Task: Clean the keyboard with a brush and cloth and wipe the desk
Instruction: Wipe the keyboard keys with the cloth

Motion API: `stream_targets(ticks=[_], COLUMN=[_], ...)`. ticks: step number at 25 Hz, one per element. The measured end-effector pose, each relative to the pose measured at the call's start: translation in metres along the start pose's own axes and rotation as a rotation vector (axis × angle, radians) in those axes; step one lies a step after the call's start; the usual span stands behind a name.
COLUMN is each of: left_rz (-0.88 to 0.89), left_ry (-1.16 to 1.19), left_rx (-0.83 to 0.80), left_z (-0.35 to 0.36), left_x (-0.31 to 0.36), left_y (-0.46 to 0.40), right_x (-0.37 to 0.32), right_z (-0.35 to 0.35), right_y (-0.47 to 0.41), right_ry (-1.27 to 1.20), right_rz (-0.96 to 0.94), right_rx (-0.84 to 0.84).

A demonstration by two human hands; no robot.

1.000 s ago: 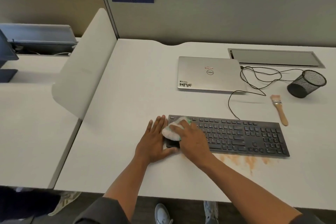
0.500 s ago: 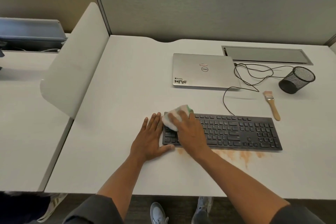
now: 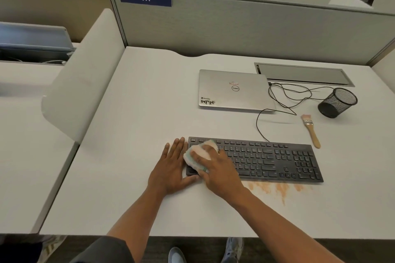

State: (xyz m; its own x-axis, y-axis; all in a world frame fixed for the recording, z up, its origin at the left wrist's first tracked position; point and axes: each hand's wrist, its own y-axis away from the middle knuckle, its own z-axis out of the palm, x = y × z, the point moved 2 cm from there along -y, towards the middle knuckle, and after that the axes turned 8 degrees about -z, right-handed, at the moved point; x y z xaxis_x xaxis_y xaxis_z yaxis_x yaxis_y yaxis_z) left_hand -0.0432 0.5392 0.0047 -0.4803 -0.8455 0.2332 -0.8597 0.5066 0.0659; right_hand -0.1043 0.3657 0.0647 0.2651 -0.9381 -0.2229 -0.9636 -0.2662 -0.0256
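A black keyboard (image 3: pixel 269 161) lies across the white desk (image 3: pixel 149 102). My right hand (image 3: pixel 220 172) grips a bunched white cloth (image 3: pixel 199 155) and presses it on the keyboard's left end. My left hand (image 3: pixel 173 165) lies flat on the desk against the keyboard's left edge, fingers straight, thumb at the front corner. A wooden-handled brush (image 3: pixel 311 130) lies on the desk behind the keyboard's right end. An orange-brown stain (image 3: pixel 277 189) spreads on the desk just in front of the keyboard.
A shut silver laptop (image 3: pixel 235 90) sits behind the keyboard, with loose black cables (image 3: pixel 284 96) to its right. A black mesh cup (image 3: pixel 337 102) lies on its side at the right. A white divider panel (image 3: pixel 83 77) bounds the desk on the left.
The cloth under my right hand has slid back a little toward the keyboard's front left area. My left hand stays flat at the keyboard's left edge. The camera view has shifted slightly.
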Motion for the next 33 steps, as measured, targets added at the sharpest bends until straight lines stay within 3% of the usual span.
stream_targets(ticks=[4,7,12,16,24,33], left_rz=[0.004,-0.002,-0.007,0.0,0.025,0.001], left_ry=[0.0,-0.044,-0.024,-0.007,0.03,-0.029], left_rx=[0.001,-0.021,-0.005,0.047,0.04,-0.005], left_z=[-0.003,-0.002,-0.004,-0.001,0.002,0.0], left_x=[0.0,0.001,0.001,-0.004,-0.001,-0.002], left_y=[0.0,0.0,0.0,0.002,-0.002,-0.001], right_x=[-0.016,-0.005,0.008,0.016,-0.028,0.06], right_z=[-0.001,-0.016,-0.012,-0.01,0.013,-0.01], right_y=[-0.008,-0.036,-0.055,-0.061,-0.012,0.02], right_ry=[0.096,0.103,-0.03,-0.129,0.083,0.122], right_rz=[0.049,0.19,0.186,0.267,0.145,0.546], right_rx=[0.181,0.269,0.074,0.045,0.232,0.311])
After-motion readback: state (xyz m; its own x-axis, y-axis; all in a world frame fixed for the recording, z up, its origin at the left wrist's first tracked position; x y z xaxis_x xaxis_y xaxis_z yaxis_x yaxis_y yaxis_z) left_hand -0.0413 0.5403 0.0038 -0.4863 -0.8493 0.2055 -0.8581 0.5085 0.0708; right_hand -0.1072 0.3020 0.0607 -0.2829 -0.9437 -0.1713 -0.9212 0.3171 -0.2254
